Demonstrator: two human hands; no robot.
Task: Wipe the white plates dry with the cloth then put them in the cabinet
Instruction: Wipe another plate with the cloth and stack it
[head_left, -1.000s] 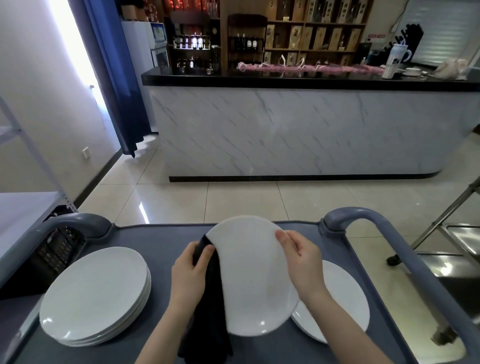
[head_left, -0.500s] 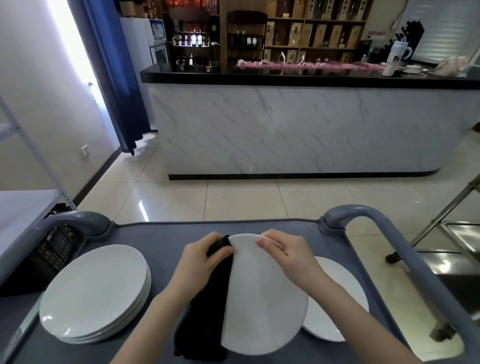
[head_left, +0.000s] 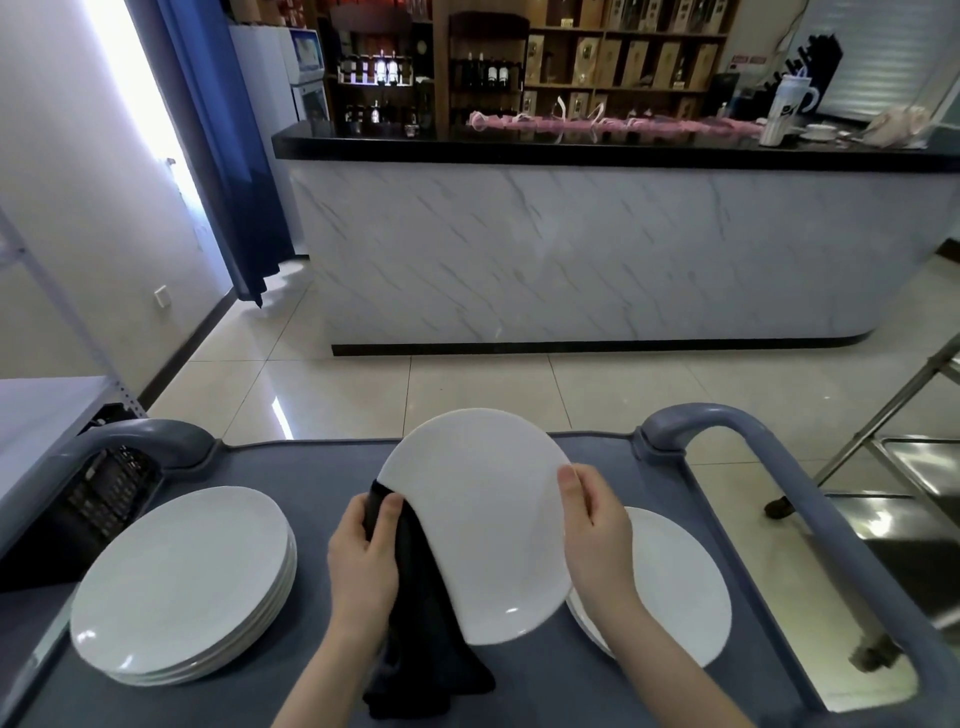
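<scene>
White plate (head_left: 483, 519) tilts above the grey cart (head_left: 291, 467), right hand (head_left: 597, 530) pinching its right rim, left hand (head_left: 363, 556) gripping a black cloth (head_left: 426, 623) against its left rim. A plate stack (head_left: 182, 582) lies left of it, a second plate (head_left: 675, 582) just right.

One head-worn view, looking forward and down.
Close over the cart (head_left: 311, 478); wide angle reaches the bar counter (head_left: 571, 249) across the floor (head_left: 519, 384).

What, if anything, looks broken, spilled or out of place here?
Nothing stands out. The held plate looks whole, the left stack sits evenly on the cart, and the dark cloth simply hangs from the left hand.
</scene>
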